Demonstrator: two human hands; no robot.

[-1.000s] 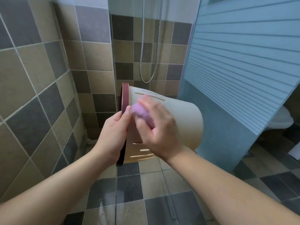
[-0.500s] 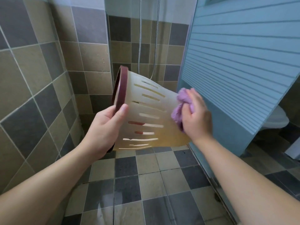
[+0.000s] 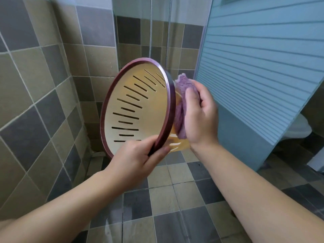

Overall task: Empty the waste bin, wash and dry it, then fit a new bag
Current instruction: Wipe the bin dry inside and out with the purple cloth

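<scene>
Tiled shower stall; left hand [image 3: 138, 158] grips bin [image 3: 136, 109] rim, right hand [image 3: 201, 116] clutches purple cloth [image 3: 182, 95] against outer wall: drying step, next turn bin, wipe inside

My left hand [image 3: 138, 159] is down low in front of me. Its thumb lies over the top of the dark red rim and my fingers curl under it, so I grip the rim tight. My left arm is bare and comes up from the bottom left corner.

My right hand [image 3: 199, 113] is higher up and a bit to the right. Its back faces me. My fingers curl round a purple cloth and my thumb presses on it too. My right wrist bends up. My right arm is bare and comes up from the bottom right corner.
</scene>
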